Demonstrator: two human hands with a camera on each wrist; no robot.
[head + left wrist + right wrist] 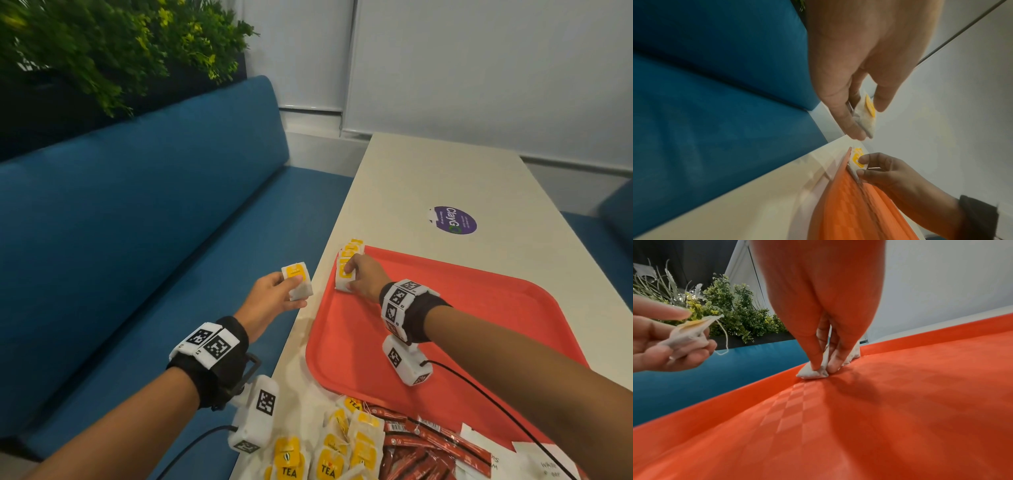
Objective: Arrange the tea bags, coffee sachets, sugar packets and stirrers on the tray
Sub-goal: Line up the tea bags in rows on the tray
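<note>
Head view: we see the right hand (363,277) down at the far left corner of the red tray (479,308), its grip pinching the nearest tea bag (343,279) of a short row of tea bags (351,251) standing along the tray's left rim. The left hand (274,294) hovers off the counter (428,178) edge, over the blue bench (137,222), grip closed on a spare tea bag (297,281). Loose tea bags (329,448), red sachets (428,445) and white packets (544,459) lie in a heap at the near end, partly over the tray's near rim (stirrers: we can't pick any out).

Left wrist view: thumb and fingers clamp the spare tea bag (865,113) edge-on; below, the right hand (890,172) steadies the row bag (856,160) just inside the tray rim (842,170).

Right wrist view: fingertips (816,363) press the bag's bottom (812,374) onto the tray floor (859,418); the left hand (663,340) holds its bag (686,335) with a string dangling loose.

Risks, as we judge them: the row stands on edge right at the rim, so letting go carelessly could topple it domino-style or tip bags onto the counter. The spare bag hangs over the bench, so a slip drops it off the counter. The loose string could snag a neighbour when it goes in. The wrist cable trails over the heap and may drag sachets.
</note>
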